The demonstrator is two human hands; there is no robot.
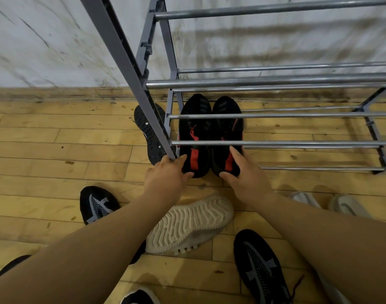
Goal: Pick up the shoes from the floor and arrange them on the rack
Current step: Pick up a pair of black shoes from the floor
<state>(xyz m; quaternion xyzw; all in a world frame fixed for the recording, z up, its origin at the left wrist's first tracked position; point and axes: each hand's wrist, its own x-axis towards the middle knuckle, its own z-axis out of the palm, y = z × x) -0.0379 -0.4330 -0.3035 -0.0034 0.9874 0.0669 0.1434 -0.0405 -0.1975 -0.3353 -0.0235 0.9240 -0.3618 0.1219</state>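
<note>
Head view: left hand (167,174) and right hand (242,174) each clamped on heel of black-and-red shoes (209,132), pair side by side on rack (275,143) bottom rails, left end.

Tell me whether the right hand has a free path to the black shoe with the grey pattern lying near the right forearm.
Probably yes. That black shoe lies uncovered on the floor, nothing on it. But the right hand first has to release its grip on the red-and-black shoe.
</note>
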